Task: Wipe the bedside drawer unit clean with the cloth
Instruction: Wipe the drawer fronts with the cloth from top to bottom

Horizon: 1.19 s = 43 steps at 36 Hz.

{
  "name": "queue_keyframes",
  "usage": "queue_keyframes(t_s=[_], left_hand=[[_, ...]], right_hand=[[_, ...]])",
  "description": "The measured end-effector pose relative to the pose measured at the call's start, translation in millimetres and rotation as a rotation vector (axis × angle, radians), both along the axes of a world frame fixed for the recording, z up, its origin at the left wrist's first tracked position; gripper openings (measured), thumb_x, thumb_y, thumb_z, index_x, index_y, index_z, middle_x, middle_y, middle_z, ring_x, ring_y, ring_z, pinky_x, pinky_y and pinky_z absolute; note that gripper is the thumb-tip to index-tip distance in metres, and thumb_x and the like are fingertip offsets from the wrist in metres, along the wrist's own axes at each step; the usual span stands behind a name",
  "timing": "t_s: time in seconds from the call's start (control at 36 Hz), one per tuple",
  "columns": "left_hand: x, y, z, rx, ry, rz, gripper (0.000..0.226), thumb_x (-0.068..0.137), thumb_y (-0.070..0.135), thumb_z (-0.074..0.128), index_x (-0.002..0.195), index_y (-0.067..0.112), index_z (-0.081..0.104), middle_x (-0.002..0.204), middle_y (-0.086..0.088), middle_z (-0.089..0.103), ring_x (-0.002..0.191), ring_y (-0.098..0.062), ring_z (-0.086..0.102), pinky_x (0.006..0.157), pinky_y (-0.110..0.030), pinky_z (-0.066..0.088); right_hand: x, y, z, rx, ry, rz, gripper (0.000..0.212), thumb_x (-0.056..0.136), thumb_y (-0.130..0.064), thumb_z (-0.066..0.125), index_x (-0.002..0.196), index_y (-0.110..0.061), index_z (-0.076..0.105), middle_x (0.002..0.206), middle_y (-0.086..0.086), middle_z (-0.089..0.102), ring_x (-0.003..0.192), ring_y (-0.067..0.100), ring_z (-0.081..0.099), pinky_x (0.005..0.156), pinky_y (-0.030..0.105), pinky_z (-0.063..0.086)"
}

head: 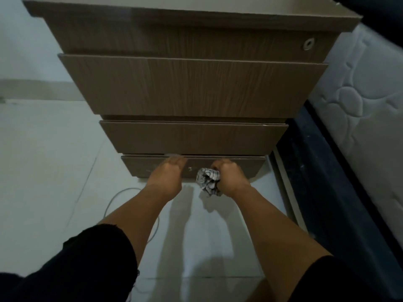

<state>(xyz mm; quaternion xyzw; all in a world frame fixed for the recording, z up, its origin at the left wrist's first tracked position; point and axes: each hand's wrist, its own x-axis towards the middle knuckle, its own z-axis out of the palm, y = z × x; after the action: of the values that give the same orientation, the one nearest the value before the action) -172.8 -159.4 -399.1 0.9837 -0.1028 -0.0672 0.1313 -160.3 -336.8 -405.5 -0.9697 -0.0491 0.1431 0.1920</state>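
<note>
Both hands reach down to the lowest drawer of the brown wood-grain bedside drawer unit (pixel 192 88), which stands on the pale tiled floor (pixel 43 160). The left hand (pixel 166 176) lies against that drawer's top edge, its fingers hidden, so its grip cannot be told. The right hand (pixel 229 177) clenches the crumpled grey-and-white checked cloth (pixel 207 178) against the drawer front.
</note>
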Motion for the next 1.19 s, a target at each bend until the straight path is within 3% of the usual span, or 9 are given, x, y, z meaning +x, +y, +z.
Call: queue_keyframes(t_s=[0.19, 0.33, 0.5, 0.64, 0.86, 1.19], left_hand=[[18, 24, -18, 0.13, 0.169, 0.092, 0.069, 0.093, 0.007, 0.045, 0.153, 0.009, 0.01, 0.161, -0.004, 0.007, 0.15, -0.021, 0.003, 0.122, -0.035, 0.015], [29, 32, -27, 0.165, 0.223, 0.14, 0.069, 0.093, 0.009, 0.044, 0.153, 0.008, 0.009, 0.161, -0.005, 0.008, 0.149, -0.021, 0.004, 0.121, -0.035, 0.014], [37, 37, -30, 0.21, 0.245, 0.154, 0.07, 0.091, 0.011, 0.046, 0.152, 0.011, 0.012, 0.159, -0.005, 0.015, 0.148, -0.023, 0.011, 0.118, -0.039, 0.022], [37, 36, -30, 0.178, 0.245, 0.173, 0.071, 0.087, 0.011, 0.052, 0.15, 0.011, 0.018, 0.155, -0.006, 0.023, 0.146, -0.023, 0.017, 0.116, -0.039, 0.027], [32, 38, -27, 0.157, 0.303, 0.166, 0.076, 0.086, 0.009, 0.056, 0.151, 0.008, 0.016, 0.157, -0.009, 0.019, 0.146, -0.025, 0.019, 0.118, -0.038, 0.027], [12, 40, -25, 0.117, 0.345, 0.194, 0.071, 0.085, 0.013, 0.061, 0.147, 0.011, 0.028, 0.15, -0.01, 0.034, 0.138, -0.027, 0.036, 0.113, -0.039, 0.035]], right_hand=[[12, 33, -4, -0.039, 0.079, 0.041, 0.074, 0.08, 0.001, 0.067, 0.144, -0.016, 0.035, 0.149, 0.013, 0.034, 0.133, 0.031, 0.04, 0.111, 0.035, 0.036], [26, 46, -15, -0.107, 0.177, 0.025, 0.087, 0.084, 0.0, 0.062, 0.151, -0.024, 0.013, 0.15, 0.014, 0.032, 0.136, 0.032, 0.035, 0.112, 0.04, 0.034], [31, 52, -22, -0.145, 0.214, 0.012, 0.088, 0.086, -0.003, 0.061, 0.152, -0.02, 0.006, 0.147, 0.017, 0.035, 0.133, 0.033, 0.039, 0.11, 0.037, 0.036], [34, 57, -26, -0.114, 0.188, -0.033, 0.082, 0.085, -0.004, 0.061, 0.151, -0.019, 0.015, 0.145, 0.018, 0.039, 0.132, 0.034, 0.041, 0.11, 0.037, 0.037], [30, 60, -16, -0.141, 0.133, 0.01, 0.066, 0.084, -0.003, 0.062, 0.143, -0.01, 0.034, 0.144, 0.016, 0.039, 0.132, 0.031, 0.04, 0.109, 0.034, 0.035], [12, 65, -5, -0.21, 0.111, 0.035, 0.037, 0.083, -0.007, 0.063, 0.12, -0.008, 0.061, 0.127, 0.016, 0.056, 0.114, 0.03, 0.057, 0.1, 0.032, 0.045]])
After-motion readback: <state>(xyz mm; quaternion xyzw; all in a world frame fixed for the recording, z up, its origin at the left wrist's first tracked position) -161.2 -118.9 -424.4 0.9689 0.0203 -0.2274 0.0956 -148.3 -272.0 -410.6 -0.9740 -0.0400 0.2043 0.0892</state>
